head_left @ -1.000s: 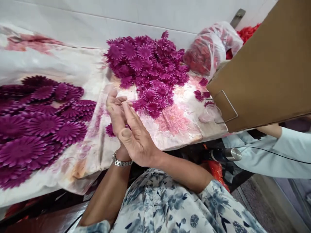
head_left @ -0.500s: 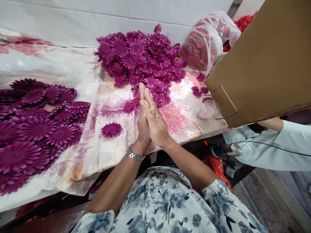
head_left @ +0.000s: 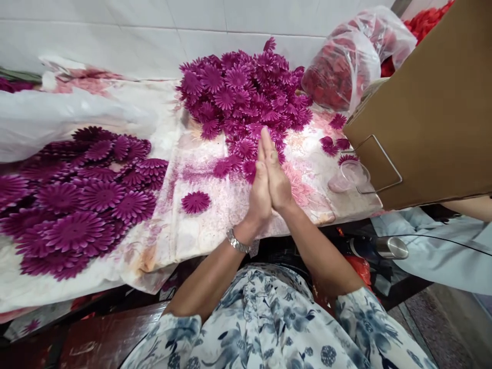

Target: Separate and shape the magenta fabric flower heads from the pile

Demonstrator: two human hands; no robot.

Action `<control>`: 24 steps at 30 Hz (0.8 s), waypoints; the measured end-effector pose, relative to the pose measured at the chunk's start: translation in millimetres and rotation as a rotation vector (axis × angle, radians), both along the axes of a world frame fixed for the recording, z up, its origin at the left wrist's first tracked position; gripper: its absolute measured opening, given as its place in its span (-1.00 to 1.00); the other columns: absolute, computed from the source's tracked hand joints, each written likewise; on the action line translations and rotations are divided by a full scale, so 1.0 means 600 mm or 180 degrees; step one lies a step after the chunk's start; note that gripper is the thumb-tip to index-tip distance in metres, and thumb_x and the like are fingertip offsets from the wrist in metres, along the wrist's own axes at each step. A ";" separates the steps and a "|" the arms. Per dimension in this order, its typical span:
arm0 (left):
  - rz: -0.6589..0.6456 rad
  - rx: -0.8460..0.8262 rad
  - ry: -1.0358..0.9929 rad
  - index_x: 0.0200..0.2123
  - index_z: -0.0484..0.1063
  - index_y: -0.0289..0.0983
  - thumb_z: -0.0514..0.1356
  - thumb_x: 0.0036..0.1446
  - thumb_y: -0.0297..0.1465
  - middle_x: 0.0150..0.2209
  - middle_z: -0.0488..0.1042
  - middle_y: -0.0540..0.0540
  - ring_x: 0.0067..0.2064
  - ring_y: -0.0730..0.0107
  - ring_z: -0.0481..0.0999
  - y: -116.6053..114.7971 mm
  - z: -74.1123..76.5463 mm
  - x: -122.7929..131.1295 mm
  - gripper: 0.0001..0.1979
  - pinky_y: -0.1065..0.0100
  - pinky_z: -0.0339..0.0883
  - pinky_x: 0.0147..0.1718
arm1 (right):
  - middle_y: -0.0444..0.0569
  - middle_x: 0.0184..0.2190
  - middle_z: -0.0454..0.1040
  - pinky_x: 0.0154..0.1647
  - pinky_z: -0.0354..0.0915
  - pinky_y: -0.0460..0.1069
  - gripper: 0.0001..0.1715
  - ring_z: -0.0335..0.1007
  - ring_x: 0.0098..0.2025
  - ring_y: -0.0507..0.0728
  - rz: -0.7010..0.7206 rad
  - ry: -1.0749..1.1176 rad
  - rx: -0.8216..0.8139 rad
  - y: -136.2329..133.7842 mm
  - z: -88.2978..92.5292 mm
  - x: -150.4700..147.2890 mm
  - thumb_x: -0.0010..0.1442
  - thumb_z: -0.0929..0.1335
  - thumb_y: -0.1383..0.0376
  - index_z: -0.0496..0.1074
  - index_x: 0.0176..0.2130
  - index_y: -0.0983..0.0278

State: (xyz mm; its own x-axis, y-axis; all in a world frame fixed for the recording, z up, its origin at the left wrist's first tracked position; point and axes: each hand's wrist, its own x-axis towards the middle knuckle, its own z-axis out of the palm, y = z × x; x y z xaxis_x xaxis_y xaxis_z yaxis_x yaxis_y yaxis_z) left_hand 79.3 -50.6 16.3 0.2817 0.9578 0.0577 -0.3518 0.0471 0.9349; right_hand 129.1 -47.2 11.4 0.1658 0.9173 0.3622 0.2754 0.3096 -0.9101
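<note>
My left hand [head_left: 260, 197] and my right hand [head_left: 279, 187] are pressed palm to palm above the front part of the cloth-covered table [head_left: 207, 230]. Their fingers are stretched out and point away from me; nothing shows between the palms, whose inner faces are hidden. Just beyond the fingertips lies a heap of small purple flower pieces [head_left: 238, 92]. A single purple flower [head_left: 196, 202] rests on the cloth to the left of my hands. Larger purple flowers [head_left: 102, 195] are piled and overlapping further left.
At the right stands a big brown cardboard panel [head_left: 430, 118] with a wire loop [head_left: 400, 177] and a small clear dish [head_left: 355, 174] by it. Behind are a plastic bag of red pieces [head_left: 334, 72] and white tiles. A person's pale clothing [head_left: 449, 251] and a bottle [head_left: 392, 248] show lower right.
The view has turned to the left, so the table and piles appear further right. Both hands stay palm to palm, with the fingers now more closely lined up.
</note>
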 end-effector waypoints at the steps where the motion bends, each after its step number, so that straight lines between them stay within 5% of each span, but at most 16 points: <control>1: 0.0015 0.0048 -0.0033 0.11 0.29 -0.04 -0.16 0.26 -0.08 0.24 0.22 0.07 0.33 0.43 0.02 -0.004 -0.004 0.002 -0.53 0.31 -0.15 0.29 | -0.22 0.34 -0.10 0.40 -0.42 0.24 -0.28 -0.48 0.40 0.10 -0.0008 0.0035 -0.0008 0.005 -0.004 0.007 0.27 -0.09 -0.10 -0.19 0.32 0.07; 7: -0.0185 0.0397 0.0029 0.11 0.28 0.00 -0.14 0.26 -0.13 0.19 0.31 0.07 0.32 0.43 0.05 0.008 -0.004 -0.006 -0.57 0.27 -0.14 0.30 | -0.29 0.37 -0.26 0.41 -0.39 0.17 -0.32 -0.48 0.40 0.09 0.0065 0.0020 0.0114 -0.040 0.004 -0.009 0.28 -0.08 -0.07 -0.22 0.32 0.02; 13: -0.0072 0.0313 0.0041 0.21 0.13 -0.01 -0.19 0.27 -0.10 0.29 0.13 0.09 0.36 0.42 -0.10 -0.012 -0.001 0.004 -0.51 0.26 -0.24 0.32 | -0.20 0.38 -0.25 0.40 -0.46 0.15 -0.28 -0.50 0.40 0.03 0.0076 0.0364 -0.0181 -0.012 0.001 0.012 0.29 -0.08 -0.05 -0.16 0.31 0.16; 16: -0.0051 0.0140 0.0175 0.15 0.23 -0.02 -0.11 0.25 -0.13 0.25 0.20 0.07 0.35 0.36 -0.05 -0.011 0.003 -0.001 -0.56 0.23 -0.22 0.31 | -0.21 0.37 -0.22 0.41 -0.41 0.14 -0.32 -0.45 0.40 0.01 0.0089 0.0209 0.0008 -0.025 0.001 0.004 0.30 -0.11 -0.03 -0.19 0.32 0.11; 20: -0.0104 -0.0422 -0.0430 -0.02 0.41 -0.09 -0.02 0.22 -0.14 0.10 0.40 0.00 0.28 0.26 0.16 -0.006 0.004 0.002 -0.63 0.18 0.02 0.23 | -0.18 0.36 -0.12 0.38 -0.30 0.24 -0.38 -0.41 0.40 0.06 -0.0297 -0.0524 0.0199 -0.034 -0.007 -0.002 0.31 -0.12 0.01 -0.21 0.31 -0.01; 24: -0.0196 -0.1639 -0.1276 -0.29 0.48 -0.23 -0.07 0.22 -0.12 -0.22 0.55 -0.10 -0.01 0.28 0.48 -0.015 -0.005 0.016 -0.58 0.22 0.31 0.01 | -0.11 0.31 0.03 0.34 -0.28 0.32 -0.44 -0.31 0.39 0.13 -0.0999 -0.1204 0.0369 -0.009 -0.012 0.040 0.32 -0.02 0.03 0.02 0.25 0.00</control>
